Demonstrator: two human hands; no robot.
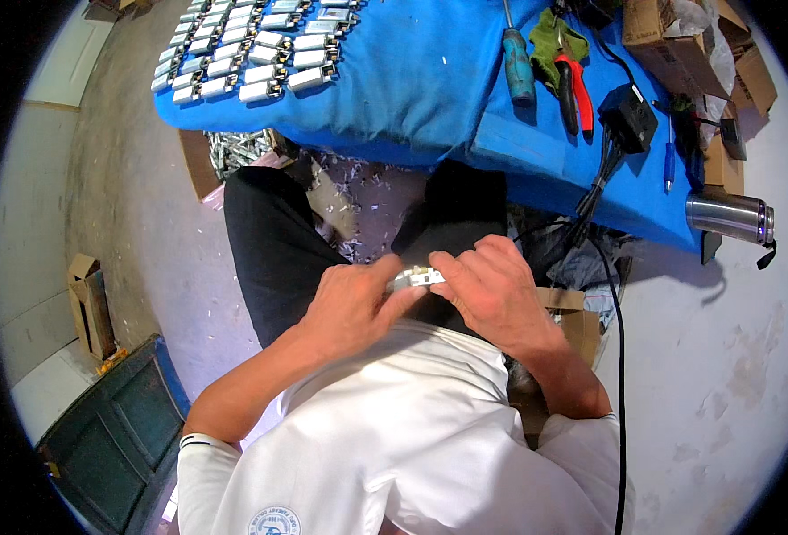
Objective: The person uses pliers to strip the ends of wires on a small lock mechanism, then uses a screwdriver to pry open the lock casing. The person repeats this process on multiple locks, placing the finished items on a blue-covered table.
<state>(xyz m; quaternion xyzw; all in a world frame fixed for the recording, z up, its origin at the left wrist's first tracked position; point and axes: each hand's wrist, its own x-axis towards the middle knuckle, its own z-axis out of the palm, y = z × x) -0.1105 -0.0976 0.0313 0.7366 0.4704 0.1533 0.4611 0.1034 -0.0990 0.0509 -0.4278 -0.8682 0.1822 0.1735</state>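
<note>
Both my hands meet over my lap on one small silver-white rectangular part. My left hand grips its left end with thumb and fingers. From the other side, my right hand closes on its right end and covers most of it. Rows of several similar silver parts lie on the blue cloth-covered table at the far left.
On the table's right part lie a blue-handled screwdriver, red-handled pliers, a black adapter with its cable, a blue pen, a steel flask and cardboard boxes. Metal scraps litter the floor.
</note>
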